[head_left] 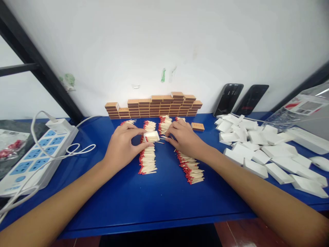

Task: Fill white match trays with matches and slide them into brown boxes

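Note:
Between the thumb and fingers of my left hand (123, 141) is a small white matchbox tray (152, 136), tilted, with a few red-tipped matches inside. To its right, my right hand (183, 135) pinches matchsticks (163, 137) close to the tray's open side; how many I cannot tell. Below the tray lies a long pile of red-headed matches (147, 161). Another match pile (190, 168) runs under and in front of my right wrist. Behind the hands more matches (165, 124) lie in heaps, partly hidden by my fingers.
Stacked brown matchboxes (154, 106) line the wall, and a single matchbox (197, 127) lies right of my right hand. Many white trays (257, 144) are heaped at right, before two phones (228, 99). A power strip (38, 154) with white cables (77, 147) occupies the left.

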The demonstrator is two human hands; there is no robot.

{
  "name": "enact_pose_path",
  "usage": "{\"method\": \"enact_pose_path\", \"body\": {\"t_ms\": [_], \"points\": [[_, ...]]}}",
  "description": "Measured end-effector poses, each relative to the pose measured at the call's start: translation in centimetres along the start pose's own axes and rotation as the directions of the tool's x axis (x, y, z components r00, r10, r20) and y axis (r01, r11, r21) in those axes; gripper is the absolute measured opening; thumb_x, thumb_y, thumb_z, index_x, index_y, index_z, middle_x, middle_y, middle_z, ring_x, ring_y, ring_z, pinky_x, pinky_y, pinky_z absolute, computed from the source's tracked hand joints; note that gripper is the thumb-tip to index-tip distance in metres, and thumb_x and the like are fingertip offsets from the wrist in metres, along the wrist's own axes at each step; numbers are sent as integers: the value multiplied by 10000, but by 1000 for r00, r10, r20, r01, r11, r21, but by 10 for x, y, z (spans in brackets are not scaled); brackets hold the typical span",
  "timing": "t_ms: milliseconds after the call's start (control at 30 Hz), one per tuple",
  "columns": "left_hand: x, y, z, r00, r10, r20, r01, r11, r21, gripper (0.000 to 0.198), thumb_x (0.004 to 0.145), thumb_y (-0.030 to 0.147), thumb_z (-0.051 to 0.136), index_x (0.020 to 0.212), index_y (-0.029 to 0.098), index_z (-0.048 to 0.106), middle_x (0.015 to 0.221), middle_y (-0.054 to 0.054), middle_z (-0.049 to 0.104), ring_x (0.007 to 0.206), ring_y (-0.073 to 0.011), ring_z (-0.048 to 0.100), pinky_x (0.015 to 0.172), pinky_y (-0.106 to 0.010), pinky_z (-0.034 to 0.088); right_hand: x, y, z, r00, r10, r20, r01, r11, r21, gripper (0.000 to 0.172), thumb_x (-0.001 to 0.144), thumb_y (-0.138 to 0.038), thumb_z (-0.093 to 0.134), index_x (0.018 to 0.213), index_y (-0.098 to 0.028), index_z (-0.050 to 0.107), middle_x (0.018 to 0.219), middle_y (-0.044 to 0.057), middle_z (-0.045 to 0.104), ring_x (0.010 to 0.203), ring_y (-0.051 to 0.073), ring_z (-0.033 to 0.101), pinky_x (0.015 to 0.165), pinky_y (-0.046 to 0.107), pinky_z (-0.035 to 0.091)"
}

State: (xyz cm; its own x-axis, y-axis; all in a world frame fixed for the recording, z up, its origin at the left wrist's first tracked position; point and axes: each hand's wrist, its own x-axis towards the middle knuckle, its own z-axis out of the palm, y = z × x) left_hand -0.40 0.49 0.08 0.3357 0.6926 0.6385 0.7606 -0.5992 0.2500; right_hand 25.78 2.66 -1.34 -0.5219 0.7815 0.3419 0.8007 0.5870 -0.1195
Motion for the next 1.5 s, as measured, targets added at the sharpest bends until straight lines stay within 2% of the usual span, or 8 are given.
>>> {"method": "enact_pose_path", "body": {"t_ms": [267,500,733,900,1033,1167,1267,1500], "points": [[0,-1,2,1000,28,-7,-28,999,-15,386,773,449,898,1056,207,798,1022,-69,747,954,-234,708,896,-374,551,1,-2,-1,999,29,25,-30,999,36,107,989,-267,629,946,-183,680,1031,106,646,1044,280,479,941,446,381],[-1,-2,2,998,57,18,-56,998,-31,401,780,455,891,1071,196,795,1008,-69,742,958,-237,701,911,-388,552,1,-4,4,998,42,57,-40,999,-34,150,1022,-259,583,948,-163,670,1053,122,638,1062,291,491,917,423,370],[-1,-3,2,998,62,31,-61,998,-28,408,777,473,888,1068,202,795,996,-63,736,944,-234,695,883,-377,547,0,-1,-9,998,19,-57,-23,998,-64,166,1046,-256,539,953,-170,647,1051,125,649,998,282,451,825,404,333],[-1,-1,3,997,74,30,-73,997,-36,402,788,470,881,1074,203,790,1002,-59,737,934,-230,697,858,-373,548,-1,-12,-14,990,-54,-131,51,998,-27,180,1054,-293,539,955,-172,628,1043,112,650,964,261,451,841,398,369],[-2,2,4,991,132,27,-129,988,-89,403,784,443,887,1071,178,789,1011,-81,741,937,-232,699,856,-372,557,-1,-26,-12,985,-127,-115,120,990,-70,197,1053,-305,538,978,-153,639,1040,129,652,999,266,481,874,409,398],[-2,3,5,982,185,36,-177,971,-160,414,771,450,892,1063,176,787,1015,-94,749,949,-244,703,872,-389,569,-1,-34,-9,986,-142,-90,134,987,-91,198,1057,-289,529,976,-149,643,1040,137,657,1013,273,493,865,417,403],[-2,3,5,982,182,46,-170,966,-192,412,773,454,888,1061,177,786,1019,-99,751,952,-248,706,872,-397,579,-1,-35,-8,983,-161,-86,156,986,-59,209,1074,-282,492,991,-157,638,1037,128,660,1004,267,493,859,416,402],[0,3,5,982,185,31,-176,966,-190,422,777,473,880,1054,169,786,1021,-106,760,946,-249,713,869,-398,579,-3,-35,-17,983,-164,-83,165,986,-3,130,1041,-256,560,1011,-158,640,1062,125,656,1027,268,494,879,417,420]]}}
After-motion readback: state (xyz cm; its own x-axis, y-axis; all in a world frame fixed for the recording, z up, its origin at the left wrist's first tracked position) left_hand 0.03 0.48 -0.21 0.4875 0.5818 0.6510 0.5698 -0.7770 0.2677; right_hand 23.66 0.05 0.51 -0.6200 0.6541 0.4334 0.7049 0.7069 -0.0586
